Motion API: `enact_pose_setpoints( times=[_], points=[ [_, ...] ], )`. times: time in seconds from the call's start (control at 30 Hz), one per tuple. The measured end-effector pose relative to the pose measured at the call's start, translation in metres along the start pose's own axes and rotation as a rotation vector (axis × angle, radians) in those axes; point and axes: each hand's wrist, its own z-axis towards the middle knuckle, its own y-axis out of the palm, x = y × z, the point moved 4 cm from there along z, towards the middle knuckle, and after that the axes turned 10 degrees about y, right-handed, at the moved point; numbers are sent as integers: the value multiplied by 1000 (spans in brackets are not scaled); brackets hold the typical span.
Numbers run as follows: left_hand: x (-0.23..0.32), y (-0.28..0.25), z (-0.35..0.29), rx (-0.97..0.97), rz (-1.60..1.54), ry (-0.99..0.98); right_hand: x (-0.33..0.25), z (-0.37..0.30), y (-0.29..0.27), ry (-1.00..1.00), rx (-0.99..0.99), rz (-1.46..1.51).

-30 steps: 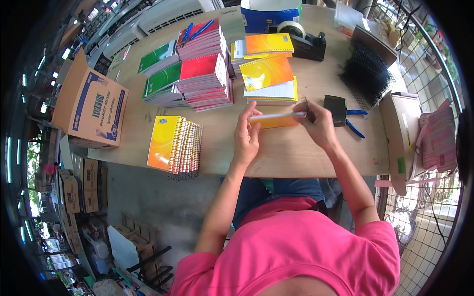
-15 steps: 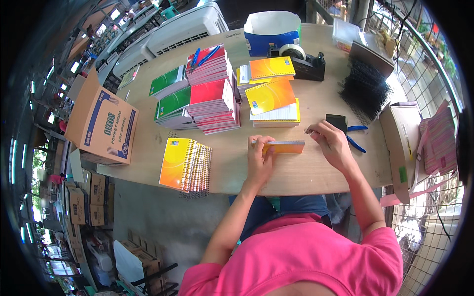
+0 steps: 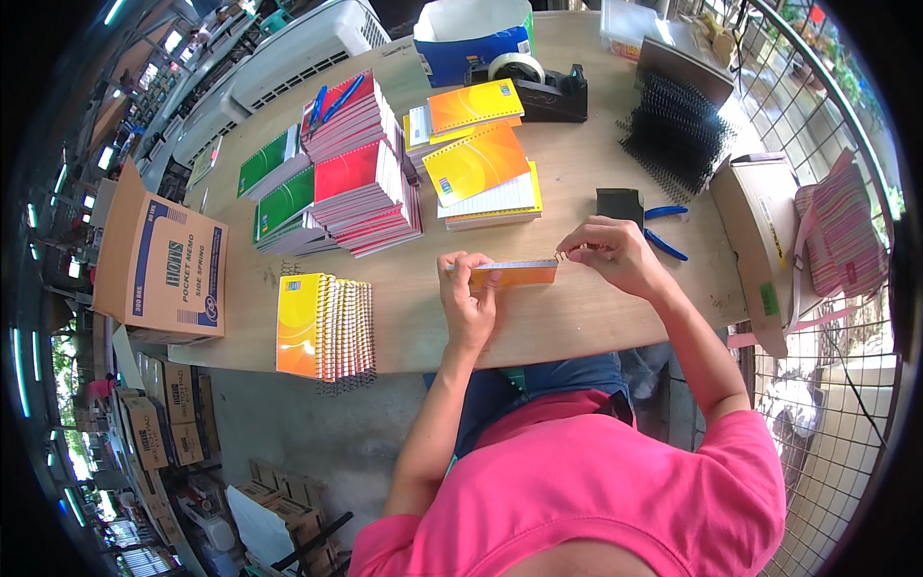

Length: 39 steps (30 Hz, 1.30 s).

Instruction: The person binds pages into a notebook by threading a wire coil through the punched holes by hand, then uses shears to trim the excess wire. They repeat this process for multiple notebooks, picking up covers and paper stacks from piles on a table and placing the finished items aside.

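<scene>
My left hand grips a small orange-covered memo pad, held edge-on above the table near its front edge. My right hand has its fingers pinched on a short piece of wire spiral, which meets the pad's right end; how far it sits in the holes is too small to tell. To the left stands a pile of yellow spiral notebooks with coils along their right edges. Beyond my hands lie unbound yellow-orange pads. A blue-handled hand tool lies past my right hand, beside a small black block.
Red pads and green pads form stacks at the back left, with blue tools on top. A tape dispenser, a blue box and black coils stand behind. Cardboard boxes flank both sides, including an open carton.
My right hand has come in toward the pad, bringing the wire to its right end. The whole view has shifted, so the table's things appear further left. My left hand keeps its hold.
</scene>
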Motion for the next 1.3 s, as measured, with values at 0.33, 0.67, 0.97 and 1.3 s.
enact_pose_setpoints(
  times=[0.33,0.67,0.97,1.3],
  points=[
    [1,-5,-1,28,39,14,3,2,10,33,-208,41],
    [-2,-3,-6,36,52,3,-17,-3,10,-178,-122,-162],
    [4,-6,-4,36,55,26,-27,-7,24,-320,10,-286],
    [8,-3,-8,57,33,15,-23,-11,29,-275,11,-443]
  ],
)
